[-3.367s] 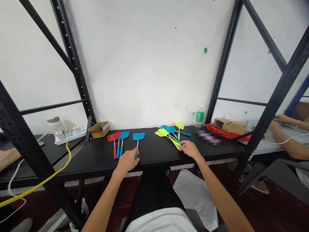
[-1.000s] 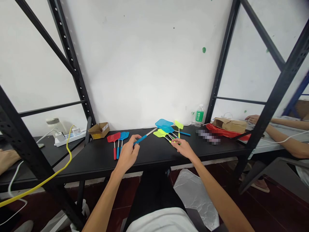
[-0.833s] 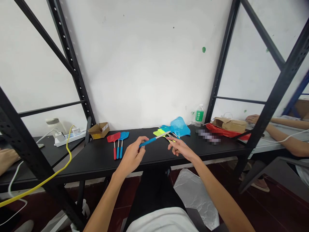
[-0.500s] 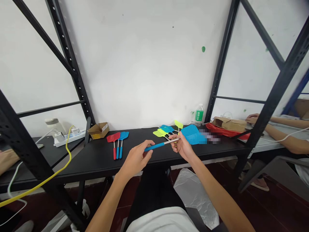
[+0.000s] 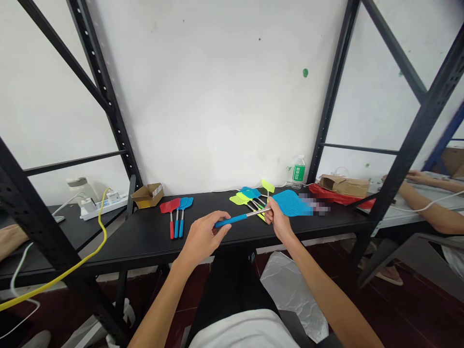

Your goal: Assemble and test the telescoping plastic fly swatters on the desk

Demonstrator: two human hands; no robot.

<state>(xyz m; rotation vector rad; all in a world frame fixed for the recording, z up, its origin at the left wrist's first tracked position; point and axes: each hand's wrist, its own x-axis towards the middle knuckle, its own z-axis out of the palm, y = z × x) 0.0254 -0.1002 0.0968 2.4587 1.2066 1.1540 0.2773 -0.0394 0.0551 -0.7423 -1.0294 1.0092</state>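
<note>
Held level above the table's front is a blue fly swatter (image 5: 234, 220) with a metal rod. My left hand (image 5: 207, 231) is closed on the end of its blue handle. With its fingers pinched, my right hand (image 5: 276, 217) grips the rod close to the perforated blue head. Behind my right hand lies a pile of green and blue fly swatters (image 5: 242, 197), partly hidden by the hand. To the left, a red fly swatter (image 5: 171, 218) and two blue fly swatters (image 5: 182, 217) lie side by side on the black table (image 5: 145, 237).
A small cardboard box (image 5: 148, 195) sits at the back left, and a water bottle (image 5: 298, 172) stands at the back right. Black metal posts (image 5: 105, 92) frame the table. A yellow cable (image 5: 103, 227) hangs at left. Another person's arm (image 5: 424, 203) is at the right.
My right hand has shifted slightly along the rod toward the head. My left hand and the handle end have moved a little to the left.
</note>
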